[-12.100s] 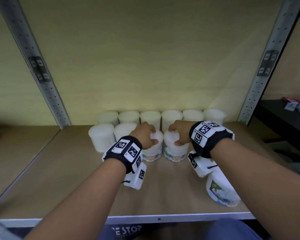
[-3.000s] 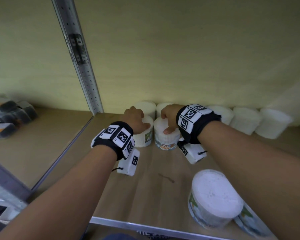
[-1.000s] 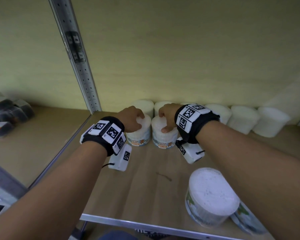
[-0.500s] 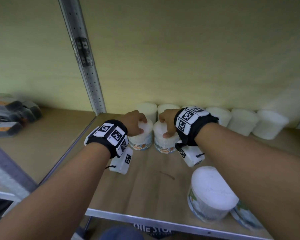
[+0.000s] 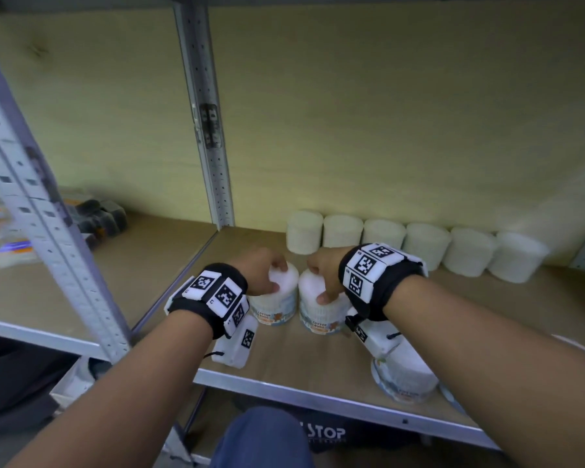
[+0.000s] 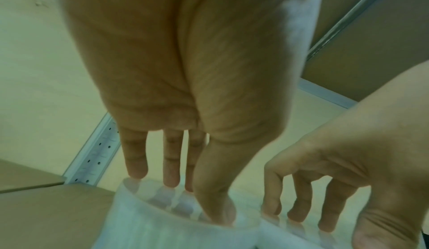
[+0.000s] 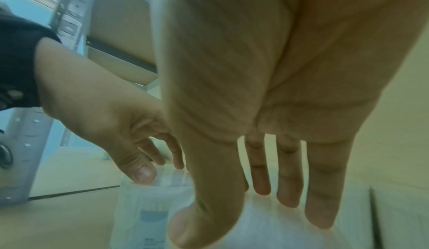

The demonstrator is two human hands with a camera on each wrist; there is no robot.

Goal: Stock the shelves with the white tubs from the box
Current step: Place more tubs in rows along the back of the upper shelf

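White plastic, slick lids: that's what worries me. My left hand (image 5: 262,270) is clamped from above on one round white plastic tub with a printed label (image 5: 277,298), and my right hand (image 5: 325,275) grips its twin, the second white labelled tub (image 5: 320,310), thumb at the near rim and fingertips (image 7: 287,196) over the far edge. Both tubs stand upright on the wooden shelf (image 5: 301,352), touching each other, just in front of the back row of plain white tubs (image 5: 416,244), w/ a gap between them and that row.

Risks as I judge them:
- Grip is only at the lid rims. If I slide them back, a lid could pop or a tub could tip, esp. w/ pressure off-centre.
- Pushing too hard toward the back row could knock those tubs out of line or over.
- My right forearm hangs over another white labelled tub (image 5: 404,376), which sits nearer the shelf's front edge than the back row, by the silver metal lip (image 5: 318,396). An elbow drop or a quick pull-back could sweep it off.
- Box isn't in view, so can't tell how many are left.
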